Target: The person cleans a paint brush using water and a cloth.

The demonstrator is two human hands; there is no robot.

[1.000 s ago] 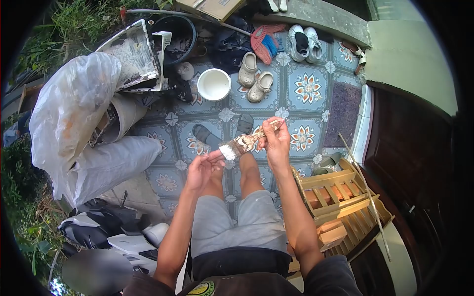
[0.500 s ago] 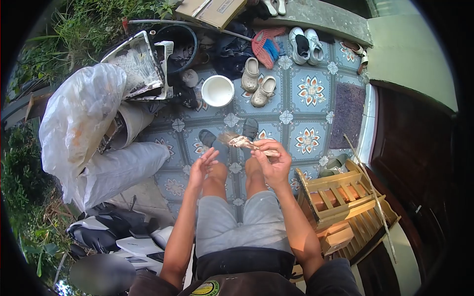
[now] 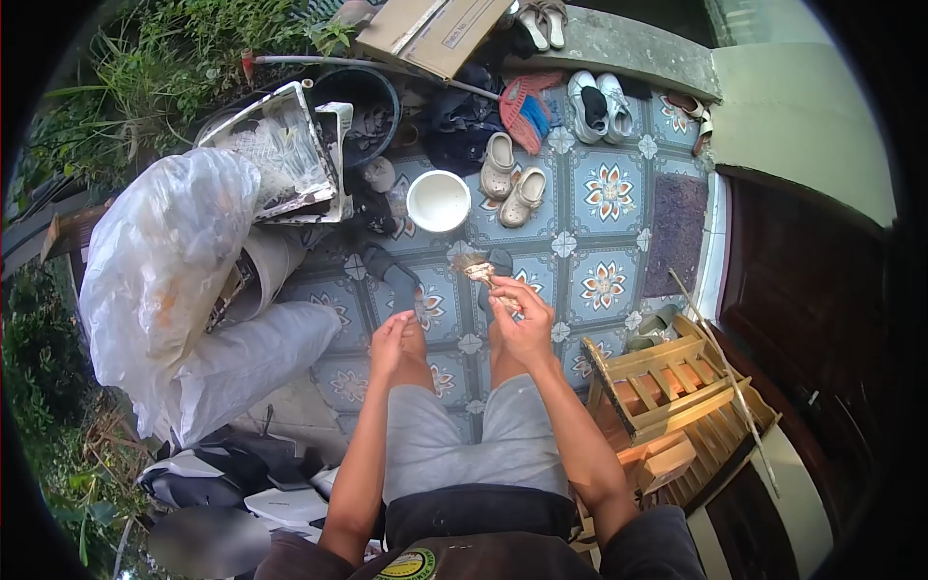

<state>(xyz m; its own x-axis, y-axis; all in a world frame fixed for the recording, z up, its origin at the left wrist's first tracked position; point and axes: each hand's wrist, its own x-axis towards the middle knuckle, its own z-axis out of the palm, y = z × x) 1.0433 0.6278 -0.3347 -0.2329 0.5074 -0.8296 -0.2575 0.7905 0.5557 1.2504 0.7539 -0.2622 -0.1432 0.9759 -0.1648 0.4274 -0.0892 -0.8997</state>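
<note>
The right hand (image 3: 522, 327) is closed round the handle of a paint-caked brush (image 3: 478, 271), whose bristles point away over the far floor tiles (image 3: 607, 193); the left hand (image 3: 391, 338) is loosely curled and empty above the left knee, near the brush but apart from it; a second ago its fingers were at the bristles, so the brush now rests with the right hand alone, held lower; beyond lie a white bowl (image 3: 438, 200) and pale clogs (image 3: 512, 181); a wooden rack (image 3: 667, 387) stands to the right.

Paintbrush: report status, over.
Right grip shut on paintbrush, bristles pointing away. Left grip open, empty, above the knee. Nothing between the two; bowl on the tiles beyond, apart.
</note>
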